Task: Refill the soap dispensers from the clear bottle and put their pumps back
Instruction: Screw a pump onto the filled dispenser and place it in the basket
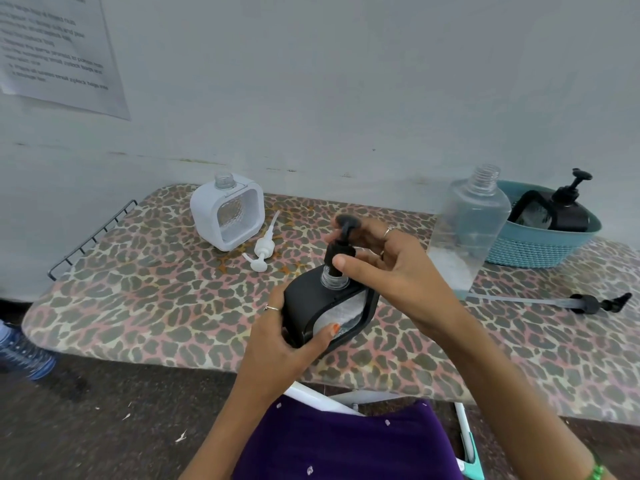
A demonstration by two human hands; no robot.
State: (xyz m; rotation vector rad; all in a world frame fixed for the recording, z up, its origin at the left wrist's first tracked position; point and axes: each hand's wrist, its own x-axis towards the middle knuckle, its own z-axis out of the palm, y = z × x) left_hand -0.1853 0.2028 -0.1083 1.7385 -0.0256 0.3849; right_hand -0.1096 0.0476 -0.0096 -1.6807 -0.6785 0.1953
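My left hand (pixel 289 344) grips a black square soap dispenser (pixel 311 301), tilted, above the leopard-print board (pixel 145 306). My right hand (pixel 388 261) pinches the collar of a black pump (pixel 341 251) sitting over the dispenser's clear threaded neck. A white square dispenser (pixel 227 211) stands open-necked at the back left, its white pump (pixel 263 249) lying beside it. The large clear bottle (pixel 467 226) stands uncapped at the right, nearly empty. Its long black pump (pixel 588 302) lies on the board to the right.
A teal basket (pixel 540 247) at the back right holds another black dispenser (pixel 554 209) with its pump on. A wire rack (pixel 93 233) lines the board's left end. The wall is close behind. A blue plastic bottle (pixel 24 355) lies on the floor at left.
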